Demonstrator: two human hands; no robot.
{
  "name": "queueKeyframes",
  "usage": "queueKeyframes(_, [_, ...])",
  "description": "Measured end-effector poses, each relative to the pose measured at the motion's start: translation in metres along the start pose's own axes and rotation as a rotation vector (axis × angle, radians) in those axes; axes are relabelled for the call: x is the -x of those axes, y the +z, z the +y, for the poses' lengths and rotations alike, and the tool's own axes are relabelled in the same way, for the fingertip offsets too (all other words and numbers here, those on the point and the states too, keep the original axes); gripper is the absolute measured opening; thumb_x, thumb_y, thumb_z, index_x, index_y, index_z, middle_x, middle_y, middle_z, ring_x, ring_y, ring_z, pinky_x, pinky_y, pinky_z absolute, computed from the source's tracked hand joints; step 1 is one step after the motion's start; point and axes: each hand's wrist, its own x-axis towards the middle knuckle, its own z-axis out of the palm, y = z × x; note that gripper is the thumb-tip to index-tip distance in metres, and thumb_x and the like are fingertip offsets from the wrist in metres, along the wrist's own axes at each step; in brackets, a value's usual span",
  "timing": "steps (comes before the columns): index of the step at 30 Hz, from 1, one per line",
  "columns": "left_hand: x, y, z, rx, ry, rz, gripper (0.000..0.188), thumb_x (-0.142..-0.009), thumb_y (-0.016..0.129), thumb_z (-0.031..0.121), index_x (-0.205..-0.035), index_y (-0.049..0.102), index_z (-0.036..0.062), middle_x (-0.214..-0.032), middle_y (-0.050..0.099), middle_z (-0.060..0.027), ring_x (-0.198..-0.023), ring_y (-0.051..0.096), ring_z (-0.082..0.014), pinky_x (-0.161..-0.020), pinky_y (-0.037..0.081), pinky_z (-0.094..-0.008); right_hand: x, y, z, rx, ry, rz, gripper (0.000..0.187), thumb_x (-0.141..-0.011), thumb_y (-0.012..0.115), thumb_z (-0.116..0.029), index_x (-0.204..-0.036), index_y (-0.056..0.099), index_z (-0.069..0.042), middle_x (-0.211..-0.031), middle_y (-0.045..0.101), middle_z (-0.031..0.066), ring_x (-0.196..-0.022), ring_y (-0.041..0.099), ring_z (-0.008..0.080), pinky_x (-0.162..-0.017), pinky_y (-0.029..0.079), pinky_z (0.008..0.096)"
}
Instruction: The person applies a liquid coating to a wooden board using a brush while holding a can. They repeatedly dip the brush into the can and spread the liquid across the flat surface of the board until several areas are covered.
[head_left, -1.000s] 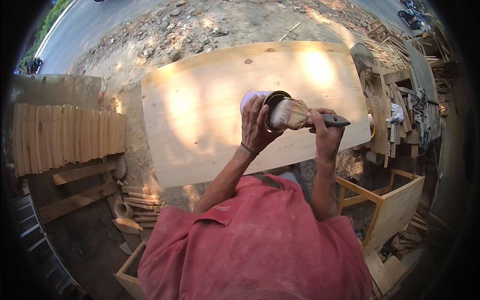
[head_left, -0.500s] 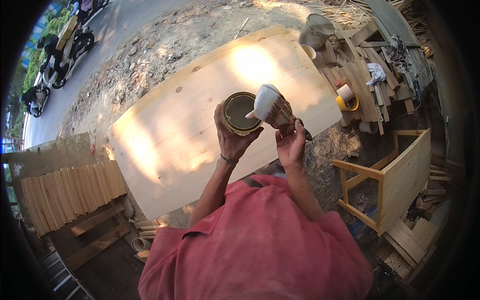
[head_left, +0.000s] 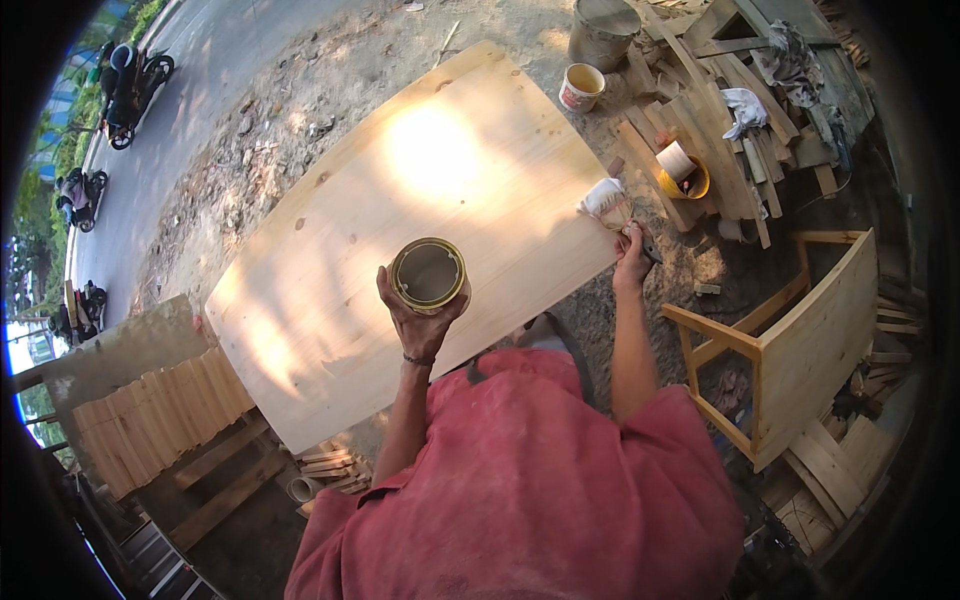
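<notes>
A large pale wooden board (head_left: 480,130) with curved edges lies in front of me, sunlit in patches. My left hand (head_left: 425,325) is wrapped round an open round tin (head_left: 428,275) with a gold rim, held above the board; its inside looks greyish. My right hand (head_left: 632,258) grips the handle of a wide paintbrush (head_left: 603,199) at the board's right end. Its bristles are coated white and lie at the board's edge; whether they press on the surface I cannot tell.
A white tub (head_left: 581,88) and a grey bucket (head_left: 603,32) stand beyond the board. Wood scraps and a yellow container (head_left: 690,180) lie on the right, near a wooden frame with a panel (head_left: 815,350). Stacked slats (head_left: 165,420) lie left; motorbikes (head_left: 130,95) are on the road.
The brush has moved away from the tin, rightwards to the board's right end. The tin in my left hand has shifted slightly left and lower. My view has turned a little.
</notes>
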Motion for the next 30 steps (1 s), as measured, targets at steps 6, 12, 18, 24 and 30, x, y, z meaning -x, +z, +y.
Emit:
queueKeyframes(6, [-0.010,0.001,-0.012,-0.077,0.016,0.073,0.133,-0.064,0.098,0.035,-0.156,0.008,0.0023,-0.143,0.048,-0.0188,-0.129,0.052,-0.0319,-0.110,0.042,-0.0486,0.030,-0.021,-0.024,0.071,0.029,0.154,0.037,-0.098,0.065,-0.030,-0.129,0.060,-0.010,-0.119,0.064,0.0049,-0.110,0.061,0.0208,-0.092,0.050,0.0377])
queueKeyframes(12, [-0.020,0.009,-0.003,-0.104,0.010,0.045,0.133,-0.065,0.097,0.034,-0.157,0.006,0.0016,-0.146,0.045,-0.0190,-0.133,0.049,-0.0317,-0.112,0.040,-0.0485,0.003,0.075,-0.024,0.070,-0.063,-0.066,0.035,-0.098,0.067,-0.035,-0.123,0.061,-0.011,-0.125,0.063,0.0048,-0.115,0.060,0.0206,-0.092,0.051,0.0397])
queueKeyframes(18, [-0.019,0.015,0.003,-0.125,0.078,0.014,0.132,-0.065,0.097,0.036,-0.156,0.008,0.0023,-0.142,0.048,-0.0189,-0.129,0.052,-0.0323,-0.111,0.039,-0.0495,-0.020,0.100,-0.019,0.041,-0.097,0.062,0.024,-0.092,0.066,-0.020,-0.109,0.068,-0.002,-0.109,0.067,0.0091,-0.095,0.067,0.0220,-0.073,0.060,0.0368])
queueKeyframes(24, [-0.018,0.021,0.009,-0.108,0.143,-0.061,0.128,-0.066,0.097,0.029,-0.156,0.009,0.0038,-0.139,0.052,-0.0189,-0.124,0.056,-0.0330,-0.106,0.044,-0.0495,0.015,0.017,-0.025,0.107,-0.123,0.181,0.027,-0.093,0.066,-0.018,-0.112,0.066,0.001,-0.113,0.067,0.0141,-0.100,0.069,0.0266,-0.081,0.063,0.0399])
queueKeyframes(30, [-0.028,0.021,0.004,-0.092,0.264,-0.108,0.127,-0.067,0.096,0.027,-0.156,0.008,0.0044,-0.139,0.051,-0.0193,-0.123,0.057,-0.0331,-0.105,0.045,-0.0499,0.033,-0.053,-0.016,0.089,-0.113,0.287,0.036,-0.096,0.066,-0.020,-0.123,0.061,0.004,-0.124,0.063,0.0194,-0.111,0.066,0.0309,-0.090,0.062,0.0423])
